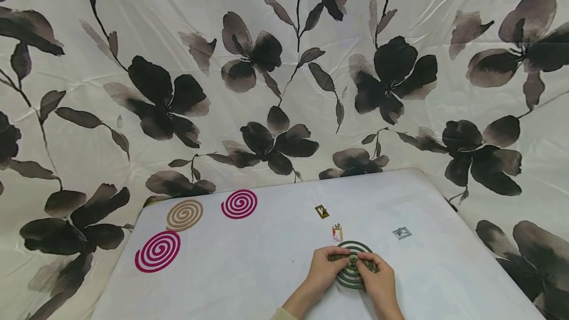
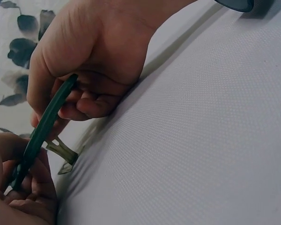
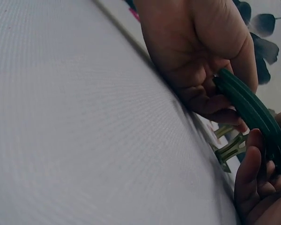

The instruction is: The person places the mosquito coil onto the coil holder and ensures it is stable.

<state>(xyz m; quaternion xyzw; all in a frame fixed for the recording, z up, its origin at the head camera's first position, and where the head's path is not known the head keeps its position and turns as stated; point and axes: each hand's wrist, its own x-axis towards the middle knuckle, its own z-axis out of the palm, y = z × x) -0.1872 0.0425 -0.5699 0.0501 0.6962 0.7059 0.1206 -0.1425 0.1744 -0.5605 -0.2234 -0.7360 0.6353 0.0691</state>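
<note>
A dark green mosquito coil (image 1: 350, 286) is held by both hands near the front of the table. My left hand (image 1: 323, 266) pinches it from the left, my right hand (image 1: 381, 276) from the right, with fingers and thumbs meeting close to the centre. Both wrist views show the coil (image 2: 44, 124) edge-on, tilted and raised off the tabletop. Below it sits a small greenish piece (image 2: 63, 152) with a pointed end, also visible as a narrow piece (image 3: 230, 149) in the right wrist view; whether it is joined to the coil, I cannot tell.
Two magenta coils (image 1: 157, 252) (image 1: 239, 204) and a tan coil (image 1: 184, 215) lie at the left of the white table (image 1: 231, 280). Beyond my hands are a gold metal stand (image 1: 322, 211), a multicoloured piece (image 1: 337, 232) and a silver stand (image 1: 402, 232). Floral cloth (image 1: 311, 83) hangs behind.
</note>
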